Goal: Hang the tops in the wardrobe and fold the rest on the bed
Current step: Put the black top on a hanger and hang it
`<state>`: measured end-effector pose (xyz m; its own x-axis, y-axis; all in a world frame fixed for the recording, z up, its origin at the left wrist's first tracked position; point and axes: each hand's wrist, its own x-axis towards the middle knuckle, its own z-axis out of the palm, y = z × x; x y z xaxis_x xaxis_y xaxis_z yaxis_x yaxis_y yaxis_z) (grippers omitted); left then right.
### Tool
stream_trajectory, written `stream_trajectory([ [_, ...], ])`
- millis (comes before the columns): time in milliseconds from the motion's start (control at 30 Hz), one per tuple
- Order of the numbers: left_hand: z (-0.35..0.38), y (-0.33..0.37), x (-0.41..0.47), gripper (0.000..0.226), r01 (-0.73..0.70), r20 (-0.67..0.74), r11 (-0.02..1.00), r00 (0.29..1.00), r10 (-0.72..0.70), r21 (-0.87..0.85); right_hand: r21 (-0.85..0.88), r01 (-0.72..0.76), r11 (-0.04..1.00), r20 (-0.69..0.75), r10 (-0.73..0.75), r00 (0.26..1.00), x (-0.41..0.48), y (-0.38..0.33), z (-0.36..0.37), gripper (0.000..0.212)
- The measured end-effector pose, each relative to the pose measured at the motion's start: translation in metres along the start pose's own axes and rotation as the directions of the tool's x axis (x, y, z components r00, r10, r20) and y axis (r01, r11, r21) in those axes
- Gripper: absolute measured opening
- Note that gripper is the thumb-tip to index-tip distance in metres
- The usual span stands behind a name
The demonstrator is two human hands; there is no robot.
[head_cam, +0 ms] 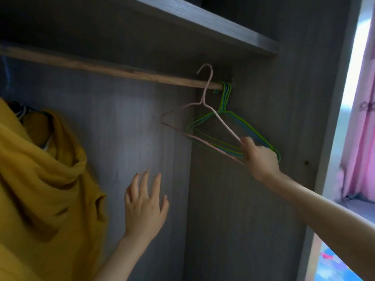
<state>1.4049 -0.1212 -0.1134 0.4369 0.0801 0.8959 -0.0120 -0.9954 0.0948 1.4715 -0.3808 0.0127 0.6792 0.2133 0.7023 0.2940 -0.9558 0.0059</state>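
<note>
Pink wire hanger (223,122) right of centre, held tilted, lower right corner gripped in the right hand (258,157), fingers and thumb curled tight round the wire at the meeting of 2 bars. Hook up above the wooden rod (101,66), neck crossing in front of it, not hung on it. Just behind, a bunch of green and blue wire hangers (224,94) hooked on the rod's far right end, hard against the wardrobe side wall (274,88); lower right corners hidden behind the same hand, touching or not impossible to tell.

Yellow top (46,179) at the left edge of the frame, hanging in loose folds below the rod, neck opening slumped forward, a bit of pale hanger showing inside the collar. Left hand (145,207) low and centre, between top and hangers, raised palm-forward before the grey back panel (121,128), fingers straight and spread wide, holding nothing; contact with the panel not clear.

Grey shelf (203,23) across the top of the frame over the rod. Pink curtain (363,118) and bright window light down the right edge.
</note>
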Motion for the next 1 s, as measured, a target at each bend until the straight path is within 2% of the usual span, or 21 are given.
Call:
stream_trajectory([
  [67, 0.008, 0.007, -0.006, 0.053, 0.011, -0.008, 0.999, 1.000, -0.011, -0.048, 0.016, 0.013, 1.000, 0.030, -0.014, 0.999, -0.026, 0.002, 0.002, 0.042],
  [133, 0.014, 0.011, -0.010, 0.059, 0.020, -0.018, 0.997, 1.000, -0.022, -0.081, 0.019, 0.032, 0.999, -0.005, -0.032, 0.999, -0.051, 0.002, 0.003, 0.039],
  [267, 0.033, 0.013, -0.018, 0.066, -0.021, 0.019, 0.987, 1.000, 0.024, -0.160, -0.056, 0.176, 0.983, -0.204, -0.184, 0.962, -0.118, 0.009, 0.004, 0.026],
  [300, 0.039, 0.013, -0.023, 0.072, -0.028, 0.052, 0.982, 0.998, 0.039, -0.186, -0.059, 0.208, 0.976, -0.174, -0.215, 0.961, -0.137, 0.012, 0.007, 0.025],
  [367, 0.047, 0.015, -0.037, 0.088, -0.024, 0.123, 0.969, 0.991, 0.056, -0.244, 0.050, 0.224, 0.973, -0.125, -0.216, 0.968, -0.171, 0.018, 0.006, 0.025],
  [433, 0.051, 0.023, -0.057, 0.085, -0.059, 0.184, 0.940, 0.975, 0.127, -0.337, 0.069, 0.158, 0.985, -0.085, -0.152, 0.985, -0.212, 0.025, -0.001, 0.023],
  [500, 0.052, 0.026, -0.076, 0.065, -0.052, 0.224, 0.911, 0.962, 0.156, -0.409, -0.011, 0.125, 0.992, -0.057, -0.125, 0.990, -0.246, 0.026, -0.004, 0.016],
  [567, 0.050, 0.035, -0.099, 0.041, 0.041, 0.343, 0.865, 0.927, 0.154, -0.500, -0.011, 0.059, 0.998, 0.016, -0.059, 0.998, -0.287, 0.023, -0.015, 0.028],
  [633, 0.047, 0.042, -0.123, 0.017, 0.090, 0.384, 0.800, 0.905, 0.184, -0.594, -0.033, -0.021, 0.999, 0.072, 0.024, 0.997, -0.331, 0.013, -0.025, 0.033],
  [733, 0.030, 0.059, -0.157, 0.017, 0.197, 0.451, 0.650, 0.857, 0.249, -0.734, -0.061, -0.137, 0.989, 0.076, 0.142, 0.987, -0.387, -0.007, -0.049, 0.039],
  [867, -0.012, 0.090, -0.183, 0.020, 0.369, 0.526, 0.440, 0.789, 0.317, -0.819, -0.194, -0.273, 0.942, 0.117, 0.298, 0.947, -0.442, -0.024, -0.095, 0.005],
  [900, -0.019, 0.096, -0.192, 0.020, 0.377, 0.522, 0.407, 0.780, 0.344, -0.832, -0.214, -0.306, 0.928, 0.123, 0.337, 0.934, -0.455, -0.025, -0.106, 0.004],
  [1000, -0.055, 0.116, -0.213, 0.022, 0.331, 0.455, 0.324, 0.754, 0.474, -0.886, -0.268, -0.446, 0.854, 0.152, 0.495, 0.856, -0.502, -0.038, -0.145, 0.018],
])
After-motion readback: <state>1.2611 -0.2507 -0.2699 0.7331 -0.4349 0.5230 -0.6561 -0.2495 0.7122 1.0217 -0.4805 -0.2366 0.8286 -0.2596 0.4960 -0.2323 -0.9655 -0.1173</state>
